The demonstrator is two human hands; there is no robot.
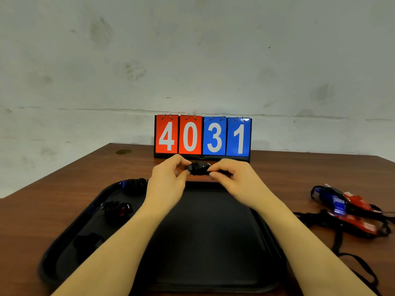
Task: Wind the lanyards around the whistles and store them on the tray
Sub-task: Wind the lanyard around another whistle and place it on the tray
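Head view: you have the black whistle pinched between both hands, held above the far rim of the tray, toward 12 o'clock. The risk from here is slack: if your right hand eases its pinch on the lanyard before the end is tucked, the coils will likely spring loose and you would be winding again. The whistle also hangs over the gap between tray and scoreboard, so a slip could drop it onto the counter, not into the tray.

Your left hand has thumb and fingers closed on the whistle's left end, wrist low over the tray. Your right hand's fingers are clamped on the cord at the right end; how much cord remains is hard to tell, perhaps very little.

3 wound whistles lie along the tray's 9 o'clock side. At 3 o'clock the unwound whistles wait, cords tangled, so pulling 1 free may drag the others.
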